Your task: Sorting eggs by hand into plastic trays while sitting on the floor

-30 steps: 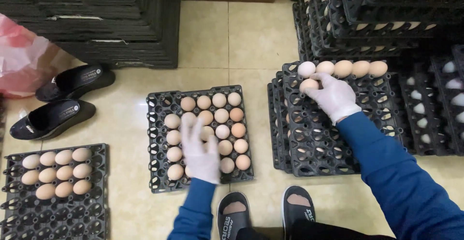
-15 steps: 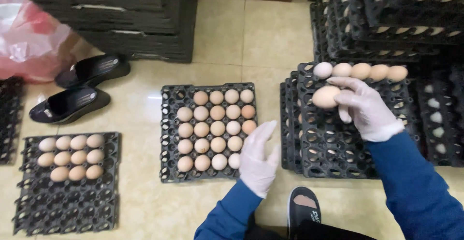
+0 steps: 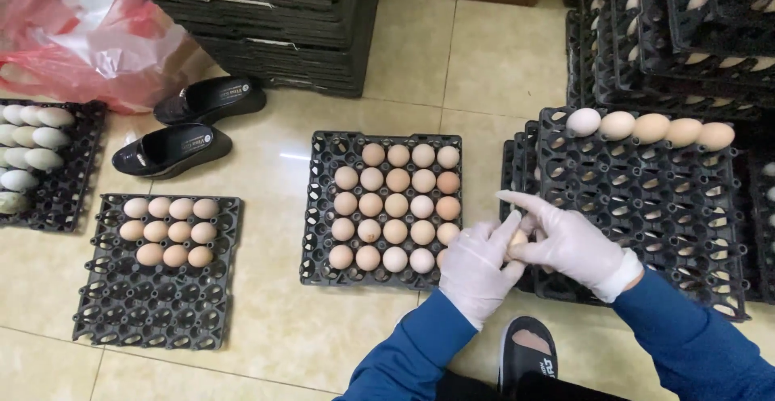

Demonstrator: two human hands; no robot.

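My two white-gloved hands meet low in the middle of the head view, over the gap between two black egg trays. My right hand (image 3: 575, 245) and my left hand (image 3: 478, 266) both close around one pale brown egg (image 3: 517, 240), mostly hidden by the fingers. Left of the hands lies the middle tray (image 3: 322, 207), nearly full of brown eggs. To the right is a stack of trays (image 3: 646, 215) with one row of eggs (image 3: 650, 127) along its far edge.
A tray (image 3: 153, 304) with three rows of eggs lies at lower left, and another tray (image 3: 56, 199) with pale eggs sits at the left edge. Black shoes (image 3: 190, 122), a red plastic bag (image 3: 89, 37), tall tray stacks (image 3: 282, 13) and my sandalled foot (image 3: 529, 352) surround the tiled floor.
My right hand carried an egg from the right stack down toward me. My left hand left the middle tray and joined it on the egg.
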